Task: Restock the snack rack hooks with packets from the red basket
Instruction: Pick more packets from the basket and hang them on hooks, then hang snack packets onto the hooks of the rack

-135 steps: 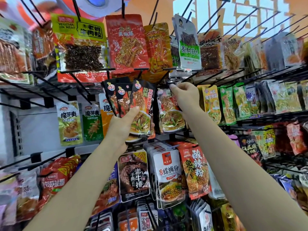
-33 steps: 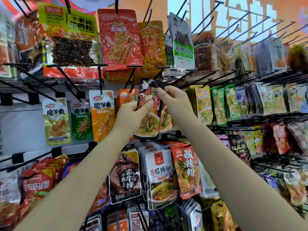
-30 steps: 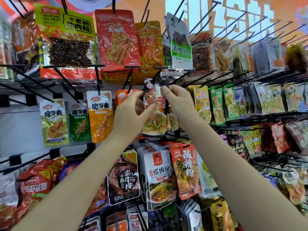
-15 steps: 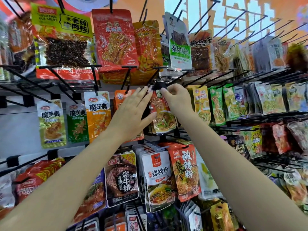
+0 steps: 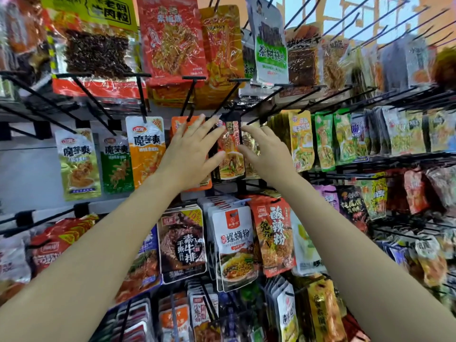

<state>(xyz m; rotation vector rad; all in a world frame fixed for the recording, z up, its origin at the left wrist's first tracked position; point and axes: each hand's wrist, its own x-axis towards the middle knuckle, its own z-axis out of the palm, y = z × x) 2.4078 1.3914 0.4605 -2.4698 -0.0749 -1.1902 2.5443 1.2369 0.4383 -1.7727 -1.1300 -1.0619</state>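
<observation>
A dark snack packet [image 5: 230, 149] with a noodle picture hangs on a black hook [image 5: 223, 101] in the middle row of the rack. My left hand [image 5: 191, 151] lies flat with straight fingers against the packet's left edge and the orange packet [image 5: 182, 124] behind it. My right hand [image 5: 265, 154] is at the packet's right edge, fingers relaxed and holding nothing. The red basket is out of view.
Rows of hanging packets fill the rack: yellow-green and orange ones [image 5: 146, 149] to the left, green ones [image 5: 323, 139] to the right, larger pouches [image 5: 234, 245] below. Bare black hooks [image 5: 370, 28] stick out at the upper right.
My left hand held a fan of dark packets earlier; now the packet hangs on the hook. My right hand has let go of the packet's top and dropped beside it; my left hand has flattened.
</observation>
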